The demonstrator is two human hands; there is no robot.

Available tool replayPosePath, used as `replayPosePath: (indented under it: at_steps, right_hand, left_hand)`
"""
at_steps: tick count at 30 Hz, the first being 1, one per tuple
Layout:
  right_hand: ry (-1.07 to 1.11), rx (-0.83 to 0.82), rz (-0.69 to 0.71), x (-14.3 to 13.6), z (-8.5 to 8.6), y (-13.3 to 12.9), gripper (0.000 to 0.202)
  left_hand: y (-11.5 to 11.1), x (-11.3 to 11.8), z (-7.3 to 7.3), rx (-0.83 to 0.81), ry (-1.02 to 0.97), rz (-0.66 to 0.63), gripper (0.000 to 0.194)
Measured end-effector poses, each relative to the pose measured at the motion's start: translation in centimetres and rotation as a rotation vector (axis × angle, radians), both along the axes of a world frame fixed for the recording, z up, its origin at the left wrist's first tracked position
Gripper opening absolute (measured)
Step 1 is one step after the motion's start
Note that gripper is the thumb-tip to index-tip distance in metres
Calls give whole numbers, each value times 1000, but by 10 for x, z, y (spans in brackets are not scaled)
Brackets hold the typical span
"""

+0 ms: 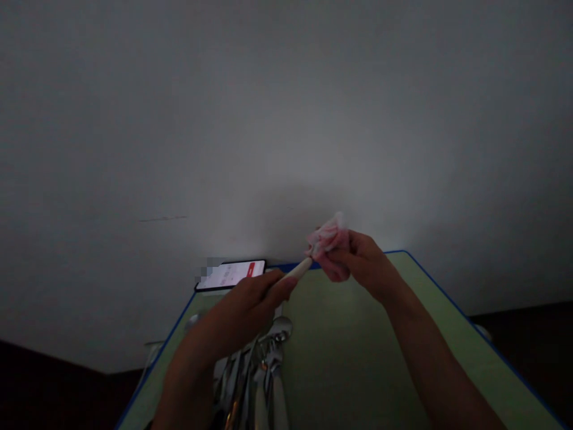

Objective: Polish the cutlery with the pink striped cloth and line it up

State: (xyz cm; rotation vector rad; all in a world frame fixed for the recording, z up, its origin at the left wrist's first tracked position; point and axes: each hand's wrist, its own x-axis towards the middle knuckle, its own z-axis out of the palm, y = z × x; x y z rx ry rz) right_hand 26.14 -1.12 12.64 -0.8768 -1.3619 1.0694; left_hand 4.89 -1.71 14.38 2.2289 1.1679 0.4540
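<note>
My left hand (pixel 257 295) holds a piece of cutlery by its pale handle (pixel 299 269), which points up and to the right. My right hand (pixel 353 260) grips a crumpled pink-and-white cloth (pixel 326 236) wrapped around the far end of that utensil, so its head is hidden. Both hands are raised above a green table (pixel 353 346) with a blue edge. Below my left hand lies a pile of several spoons and other cutlery (pixel 264 370) on the table.
A phone with a lit screen (pixel 230 275) leans at the table's far left edge against a plain grey wall (pixel 286 119). The room is dim. Dark floor shows on both sides of the table.
</note>
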Motion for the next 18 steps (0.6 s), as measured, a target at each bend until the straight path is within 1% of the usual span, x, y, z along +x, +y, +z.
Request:
replayPosePath:
  at_steps: [4, 7, 9, 11, 14, 16, 18]
  right_hand:
    - [-255, 44, 0, 14, 7, -7, 27]
    - [-313, 38, -29, 13, 11, -11, 28]
    - [-256, 15, -83, 6, 11, -10, 31]
    - [-115, -14, -132, -4, 8, -7, 36]
    - [92, -37, -128, -14, 2, -1, 41]
    - [110, -35, -137, -16, 0, 2, 37]
    - [63, -12, -150, -13, -1, 2, 30]
  left_hand:
    - [0, -3, 3, 88, -34, 61, 33]
    - [-3, -1, 8, 99, -46, 63, 35]
    - [-5, 1, 10, 89, -39, 48, 36]
    - [-7, 3, 10, 76, -21, 36, 35]
    - [-8, 5, 9, 64, 28, 29, 34]
    - [-7, 6, 8, 69, 51, 26, 35]
    - [-7, 6, 8, 76, 56, 24, 35]
